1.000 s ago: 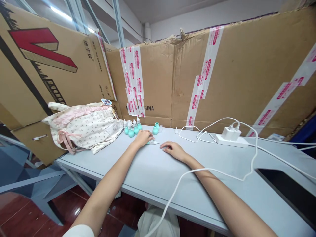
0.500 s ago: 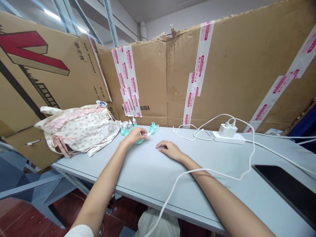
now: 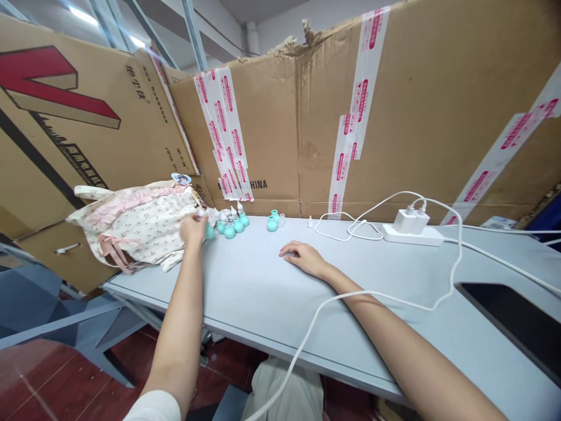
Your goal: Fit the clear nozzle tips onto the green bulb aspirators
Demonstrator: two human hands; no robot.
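My left hand [image 3: 193,230] is closed round a small teal squeeze bulb [image 3: 209,231] at the bag's right edge; its fingers partly hide the bulb's pale top. Just right of it stand several similar teal bulbs with white nozzles [image 3: 229,230], close together. Two teal bulbs without nozzles [image 3: 272,223] stand further right, beside a small clear cup [image 3: 281,220]. My right hand [image 3: 304,258] rests on the tabletop, fingers loosely bent and slightly apart, with nothing visible in it. A small white nozzle [image 3: 310,222] stands by the cardboard behind that hand.
A flowered cloth bag [image 3: 144,222] lies on the table's left. Tall cardboard [image 3: 263,134] walls the back. A white power strip [image 3: 412,234] with chargers is at the right, and its cable [image 3: 372,294] crosses over my right forearm. A black phone [image 3: 512,321] lies at the right front.
My left hand has moved left with the teal bulb, from the table's middle to beside the bag and the grouped bulbs. My right hand stays on the table. The view has shifted slightly.
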